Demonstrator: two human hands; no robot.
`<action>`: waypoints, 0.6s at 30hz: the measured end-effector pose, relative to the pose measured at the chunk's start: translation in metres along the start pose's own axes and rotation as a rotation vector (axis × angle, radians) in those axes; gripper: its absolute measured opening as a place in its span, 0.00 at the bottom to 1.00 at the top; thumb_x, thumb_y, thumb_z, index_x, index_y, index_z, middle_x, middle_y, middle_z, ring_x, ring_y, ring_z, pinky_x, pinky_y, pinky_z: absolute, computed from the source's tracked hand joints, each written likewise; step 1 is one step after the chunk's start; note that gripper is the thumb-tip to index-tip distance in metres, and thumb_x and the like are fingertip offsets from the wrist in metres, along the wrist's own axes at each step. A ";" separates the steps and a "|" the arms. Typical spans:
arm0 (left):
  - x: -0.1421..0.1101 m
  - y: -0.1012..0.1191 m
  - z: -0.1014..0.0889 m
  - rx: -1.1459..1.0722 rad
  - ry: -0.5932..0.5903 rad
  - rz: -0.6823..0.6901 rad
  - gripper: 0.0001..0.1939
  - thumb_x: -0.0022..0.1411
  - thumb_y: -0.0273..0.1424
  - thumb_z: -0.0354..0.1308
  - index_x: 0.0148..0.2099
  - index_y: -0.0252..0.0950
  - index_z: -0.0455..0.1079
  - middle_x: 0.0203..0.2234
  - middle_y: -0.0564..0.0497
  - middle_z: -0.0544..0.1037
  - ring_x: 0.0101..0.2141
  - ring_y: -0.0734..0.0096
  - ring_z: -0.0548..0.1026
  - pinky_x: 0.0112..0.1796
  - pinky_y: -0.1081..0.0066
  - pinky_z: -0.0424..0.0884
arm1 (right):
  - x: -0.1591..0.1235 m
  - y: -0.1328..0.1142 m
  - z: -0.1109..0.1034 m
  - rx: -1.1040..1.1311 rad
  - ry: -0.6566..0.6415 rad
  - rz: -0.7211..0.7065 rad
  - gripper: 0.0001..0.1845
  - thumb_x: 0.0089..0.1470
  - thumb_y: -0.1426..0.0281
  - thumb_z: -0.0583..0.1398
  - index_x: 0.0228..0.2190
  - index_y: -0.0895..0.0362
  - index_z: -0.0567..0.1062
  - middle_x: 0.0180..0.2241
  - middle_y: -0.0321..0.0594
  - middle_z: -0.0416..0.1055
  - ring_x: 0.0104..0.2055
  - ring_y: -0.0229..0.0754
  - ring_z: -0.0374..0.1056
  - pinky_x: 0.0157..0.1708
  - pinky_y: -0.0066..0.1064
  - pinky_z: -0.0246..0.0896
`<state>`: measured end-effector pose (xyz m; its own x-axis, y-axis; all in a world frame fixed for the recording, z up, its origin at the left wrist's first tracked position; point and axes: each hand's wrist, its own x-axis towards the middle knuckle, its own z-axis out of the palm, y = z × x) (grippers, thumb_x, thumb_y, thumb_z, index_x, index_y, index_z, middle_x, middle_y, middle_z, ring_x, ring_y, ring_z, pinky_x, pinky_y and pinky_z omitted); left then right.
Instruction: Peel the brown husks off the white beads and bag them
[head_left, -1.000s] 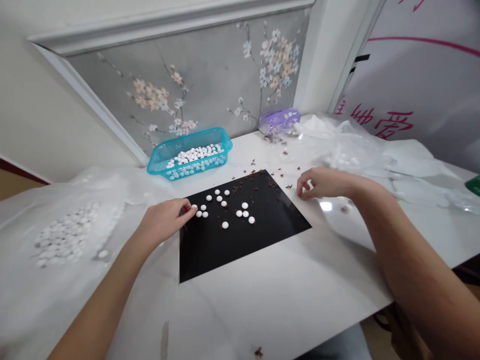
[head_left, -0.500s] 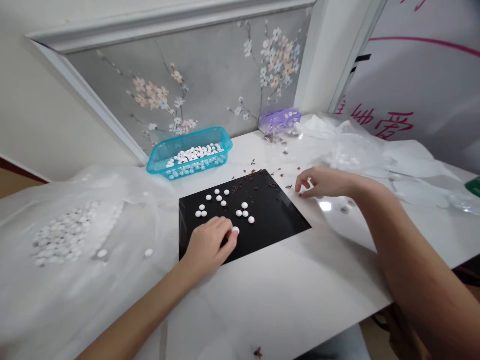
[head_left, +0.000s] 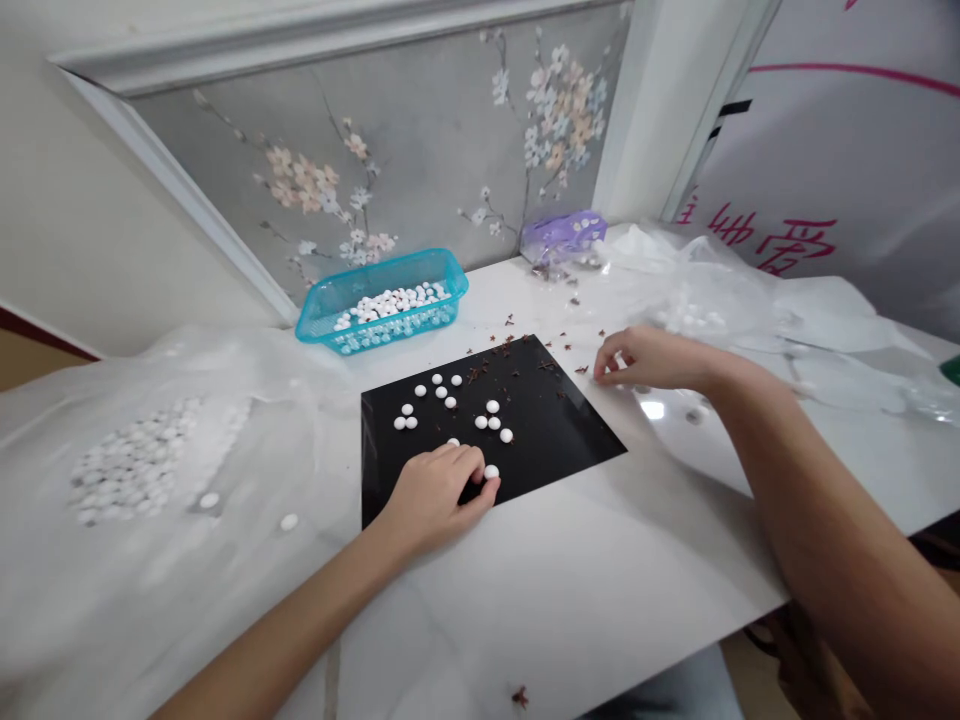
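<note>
My left hand [head_left: 439, 490] rests over the near edge of a black sheet [head_left: 540, 430], its thumb and forefinger closed on a small white ball [head_left: 491, 472]. Another white ball [head_left: 453, 442] peeks out behind its knuckles. Several more balls lie farther back on the sheet, one small group [head_left: 493, 422] in the middle and others toward the left. Just off the sheet's right edge, my right hand [head_left: 649, 358] is low over the white table with thumb and fingers pinched together. Whatever may be in that pinch is hidden. Small brown star-shaped bits [head_left: 480, 372] are scattered nearby.
Behind the sheet stands a blue plastic basket [head_left: 382, 335] holding white balls. Clear plastic with a heap of white balls [head_left: 135, 460] spreads at the left. A purple packet [head_left: 562, 236] and crumpled plastic bags [head_left: 735, 285] lie at the back right.
My left hand has slid right and slightly nearer with the white ball, uncovering another ball behind it. My right fingers have drawn closer together near the same spot.
</note>
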<state>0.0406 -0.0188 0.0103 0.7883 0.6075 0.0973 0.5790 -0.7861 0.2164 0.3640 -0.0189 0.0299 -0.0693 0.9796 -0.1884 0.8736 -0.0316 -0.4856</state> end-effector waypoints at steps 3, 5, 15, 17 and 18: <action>-0.001 0.001 0.001 0.019 0.022 -0.007 0.10 0.61 0.35 0.48 0.29 0.36 0.61 0.20 0.57 0.68 0.22 0.77 0.65 0.25 0.74 0.56 | -0.004 -0.023 0.004 0.151 0.223 -0.091 0.08 0.48 0.64 0.58 0.28 0.55 0.75 0.29 0.37 0.72 0.22 0.33 0.62 0.22 0.25 0.57; -0.001 0.001 0.002 0.106 0.061 0.012 0.10 0.63 0.34 0.46 0.31 0.36 0.62 0.21 0.56 0.69 0.23 0.75 0.67 0.26 0.73 0.56 | -0.006 -0.047 0.015 0.313 0.331 -0.190 0.09 0.50 0.63 0.58 0.28 0.56 0.74 0.30 0.38 0.72 0.20 0.31 0.61 0.19 0.24 0.55; -0.001 0.000 0.004 0.338 0.188 0.036 0.11 0.64 0.33 0.46 0.33 0.36 0.66 0.19 0.54 0.72 0.22 0.71 0.70 0.23 0.70 0.54 | -0.002 -0.103 0.106 0.483 0.310 -0.517 0.04 0.51 0.72 0.59 0.28 0.57 0.75 0.27 0.34 0.62 0.22 0.29 0.55 0.20 0.22 0.51; -0.002 0.000 0.004 0.339 0.203 0.032 0.11 0.63 0.32 0.47 0.32 0.36 0.67 0.19 0.54 0.72 0.22 0.71 0.70 0.22 0.71 0.54 | -0.001 -0.101 0.111 0.481 0.311 -0.488 0.04 0.51 0.73 0.59 0.28 0.57 0.75 0.27 0.33 0.59 0.22 0.29 0.54 0.21 0.22 0.51; -0.002 -0.001 0.005 0.338 0.211 0.028 0.10 0.63 0.32 0.47 0.32 0.36 0.67 0.19 0.54 0.72 0.22 0.72 0.70 0.23 0.71 0.54 | -0.001 -0.100 0.112 0.480 0.309 -0.482 0.04 0.51 0.73 0.59 0.28 0.57 0.75 0.27 0.33 0.58 0.22 0.28 0.53 0.21 0.22 0.51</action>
<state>0.0398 -0.0201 0.0054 0.7650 0.5680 0.3036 0.6217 -0.7744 -0.1175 0.2225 -0.0388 -0.0166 -0.1908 0.9156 0.3540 0.4697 0.4018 -0.7861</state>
